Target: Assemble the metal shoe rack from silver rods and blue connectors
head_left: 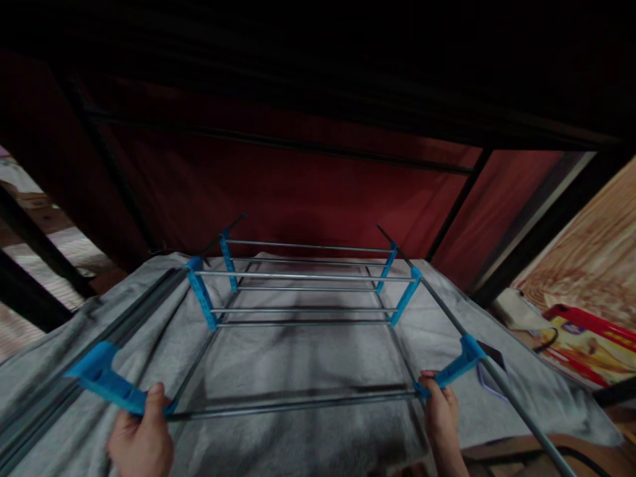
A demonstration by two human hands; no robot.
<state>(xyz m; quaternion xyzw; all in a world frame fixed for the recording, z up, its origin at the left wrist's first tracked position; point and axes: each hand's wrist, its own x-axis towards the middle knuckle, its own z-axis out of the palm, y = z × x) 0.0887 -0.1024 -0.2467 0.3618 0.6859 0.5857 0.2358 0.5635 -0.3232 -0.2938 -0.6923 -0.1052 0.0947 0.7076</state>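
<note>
A rack of thin grey metal tubes with blue plastic side brackets lies in front of me. My left hand [143,437] is closed around the lower end of the near left blue bracket [106,379]. Opposite it, my right hand [440,412] grips the lower end of the near right blue bracket [460,364]. One near crossbar [293,405] runs between these two brackets. Farther back, more crossbars [303,277] join two further pairs of blue brackets. A long side tube [527,411] passes through the near right bracket and sticks out toward me.
Under the rack is a grey blanket [298,358]. Loose metal tubes [134,311] lie along the left. A phone [491,358] rests at the right, near a red and yellow package [591,344]. Dark frame bars and a red panel [298,192] stand behind.
</note>
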